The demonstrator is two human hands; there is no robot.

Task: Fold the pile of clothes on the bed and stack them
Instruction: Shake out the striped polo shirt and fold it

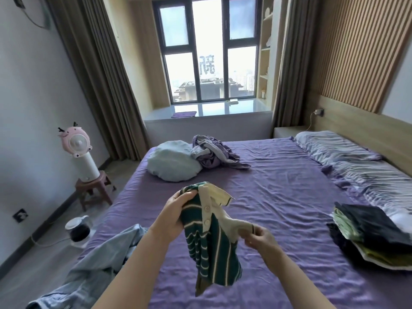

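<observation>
Green cream-striped shirt (211, 239), purple bedsheet (278, 197), perhaps denim-blue garment (93, 259)

The pale blue denim garment (89, 259) at the near left corner of the purple-sheeted bed (278, 197) is running off the picture's bottom edge. The stack of dark and green folded clothes (374, 235) at the bed's right edge is being cropped by the frame. The left hand (176, 214) is covering part of the green striped knit top (211, 246); the right hand (260, 240) is blurring, its fingers unclear.
</observation>
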